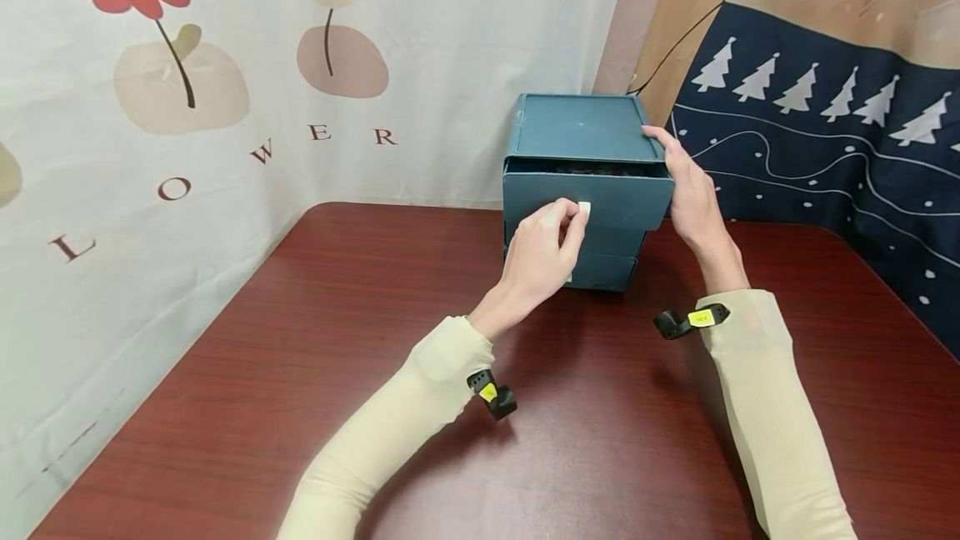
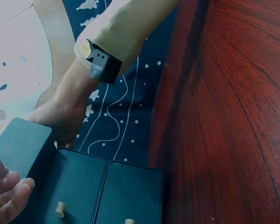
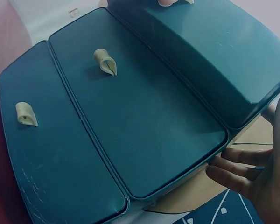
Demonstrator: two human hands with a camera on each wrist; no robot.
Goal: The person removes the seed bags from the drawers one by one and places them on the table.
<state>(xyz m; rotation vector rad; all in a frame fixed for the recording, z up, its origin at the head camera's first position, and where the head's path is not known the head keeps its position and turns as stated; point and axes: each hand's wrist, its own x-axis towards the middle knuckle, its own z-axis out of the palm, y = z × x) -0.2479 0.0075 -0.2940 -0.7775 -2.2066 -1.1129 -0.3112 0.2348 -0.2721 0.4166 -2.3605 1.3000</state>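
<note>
A blue-green drawer box [image 1: 581, 127] with three stacked drawers stands at the back of the table. Its top drawer [image 1: 622, 198] is pulled partway out, and a dark gap shows above its front. My left hand [image 1: 542, 250] pinches the pale loop pull [image 1: 584, 207] of that drawer. My right hand [image 1: 692, 194] rests on the box's right side, fingertips along the side edge. In the right wrist view the middle drawer [image 3: 144, 116] and bottom drawer [image 3: 60, 149] sit closed, each with a pale loop pull [image 3: 104, 61]. What the top drawer holds is hidden.
The box stands on a reddish-brown wooden table [image 1: 360, 290]. Behind it hangs a white curtain [image 1: 450, 40] with flowers and letters. A dark blue cloth [image 1: 810, 148] with white trees hangs at the right. Both wrists wear black camera straps [image 1: 491, 394].
</note>
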